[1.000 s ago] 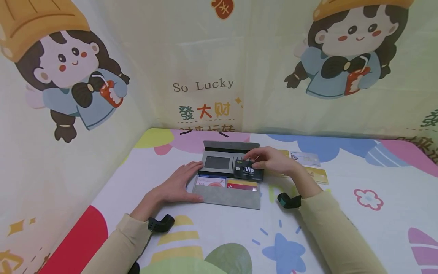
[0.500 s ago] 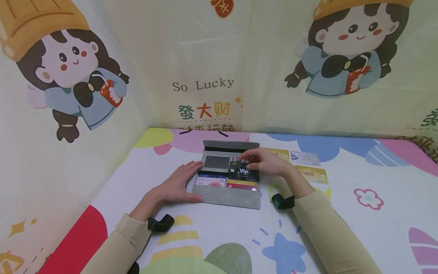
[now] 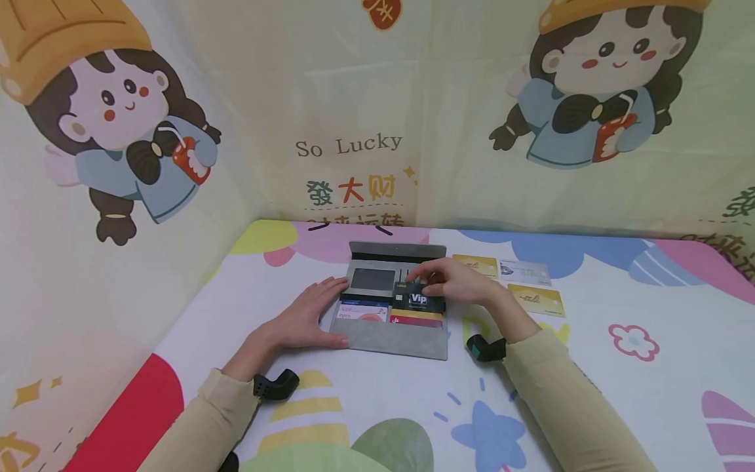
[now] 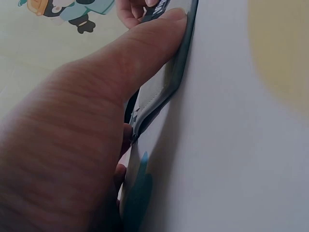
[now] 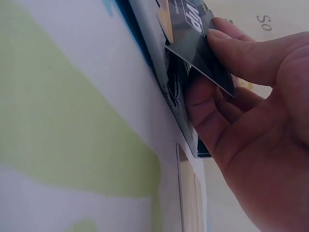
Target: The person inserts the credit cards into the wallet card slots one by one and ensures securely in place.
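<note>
Grey bifold wallet (image 3: 395, 344), one: unfolded flat on the table (image 3: 407, 400), dark window panel at upper left, card pockets in the lower half.

Black Vip card (image 3: 417, 301), one: over the wallet's lower right pocket, face up and tilted, its lower edge at the top of a red-and-gold card (image 3: 416, 320) seated there. Whether that edge has entered a slot cannot be told.

White-and-pink card (image 3: 362, 311), one: in the lower left pocket.

Right hand (image 3: 463, 282): pinches the black Vip card near its upper right, thumb on the face, fingers behind.

Left hand (image 3: 303, 316): spread wide, nothing grasped; thumb on the wallet's lower left corner, fingertips at its left edge.

Loose on the table, right of the wallet: two gold cards (image 3: 535, 301) and a silver card (image 3: 525, 272).

Step in hand, as judged: fitting the black Vip card into the right-side slots. The next move appears to call for squaring its lower edge to a slot and pressing toward the near edge, the left hand steadying the wallet.
</note>
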